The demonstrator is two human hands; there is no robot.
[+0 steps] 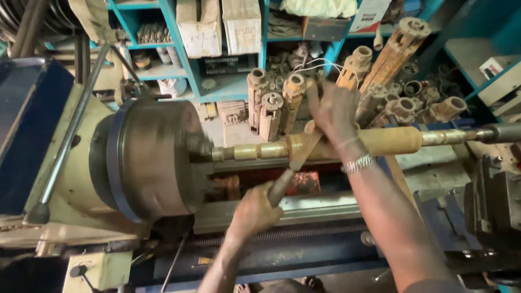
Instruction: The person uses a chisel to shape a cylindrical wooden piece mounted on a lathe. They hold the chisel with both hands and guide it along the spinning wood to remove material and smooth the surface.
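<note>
1. The thing being worked is a long brass-yellow stepped metal shaft [347,144] lying horizontal across the lathe, long axis running left to right. Its left end sits in the big round grey steel chuck [157,157], which looks blurred like it's spinning; the right end runs off toward the dark tailstock [502,132].
2. Laid across the shaft at a slant is a flat metal file with a wooden handle [296,163], tip up over the shaft, handle down toward the person.
3. Left hand [255,209] is closed in a fist around the file handle, below and in front of the shaft.
4. Right hand [334,116] is up at the shaft, fingers spread and pressing on the file's tip end, so it's the nearer one. It's motion-blurred, so can't say how tight it grips. There's a metal bracelet [357,163] on that wrist.
5. Behind, blue shelving [228,89] holds cardboard boxes [217,24] and small parts, and a bunch of rusty tan cast housings [391,81] stands leaning beside it.
</note>
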